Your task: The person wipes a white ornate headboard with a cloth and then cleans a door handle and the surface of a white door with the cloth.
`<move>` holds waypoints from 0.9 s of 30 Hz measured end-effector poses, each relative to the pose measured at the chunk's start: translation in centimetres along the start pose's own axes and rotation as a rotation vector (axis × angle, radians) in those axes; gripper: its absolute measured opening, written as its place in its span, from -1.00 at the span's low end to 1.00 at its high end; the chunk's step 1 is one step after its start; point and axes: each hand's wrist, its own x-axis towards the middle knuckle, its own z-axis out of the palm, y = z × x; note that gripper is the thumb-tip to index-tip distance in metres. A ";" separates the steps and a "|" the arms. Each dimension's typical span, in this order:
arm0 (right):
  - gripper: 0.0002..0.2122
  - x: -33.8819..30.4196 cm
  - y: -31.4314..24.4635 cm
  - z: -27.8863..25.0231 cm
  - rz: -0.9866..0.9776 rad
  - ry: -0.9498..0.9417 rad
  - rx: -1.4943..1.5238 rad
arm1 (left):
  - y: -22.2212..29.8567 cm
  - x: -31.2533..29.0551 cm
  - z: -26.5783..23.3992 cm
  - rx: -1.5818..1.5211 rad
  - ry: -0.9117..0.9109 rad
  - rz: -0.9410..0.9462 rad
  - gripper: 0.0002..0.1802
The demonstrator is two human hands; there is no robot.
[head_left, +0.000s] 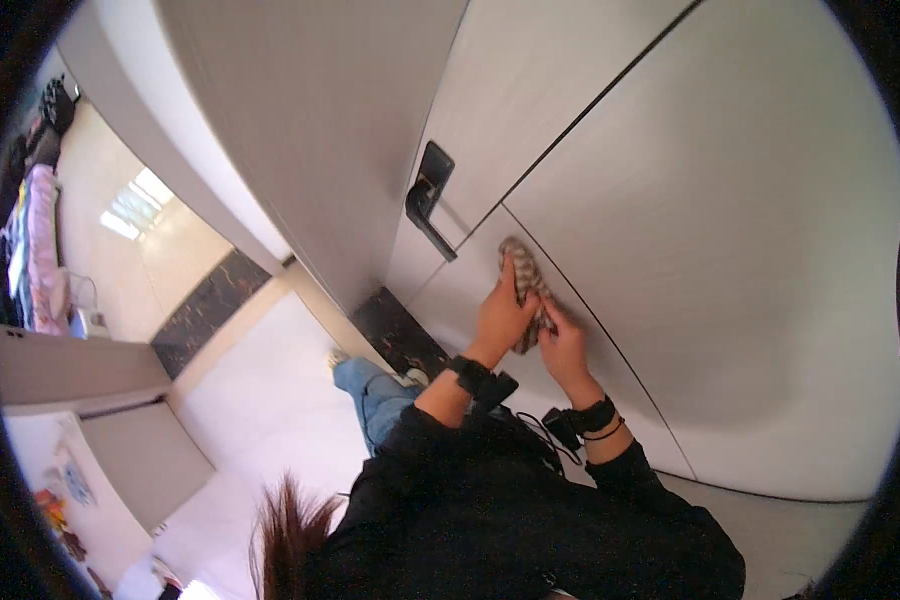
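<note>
A brown-and-white patterned cloth [529, 277] is bunched up in front of a pale door panel [710, 210], near its dark grooves. My left hand [503, 322] grips the cloth's left side, its fingers pointing up along the fabric. Lower down on the right, my right hand [564, 347] pinches the cloth's edge with thumb and fingers. Parts of the fabric are hidden behind both hands. Whether the cloth touches the panel, I cannot tell. Up and left of it is a black lever handle [428, 205] on the door.
Black straps with small dark boxes circle both my wrists. A dark marbled threshold [395, 325] runs along the door's foot, beside my legs in blue jeans. Further left are a low cabinet [145, 460], another dark threshold [210, 310] and a room with a pink-covered bed [42, 250].
</note>
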 end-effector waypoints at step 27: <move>-0.62 1.4 -1.3 -0.2 -0.174 0.149 0.392 | 3.2 1.0 -1.5 -0.016 0.109 0.039 -0.23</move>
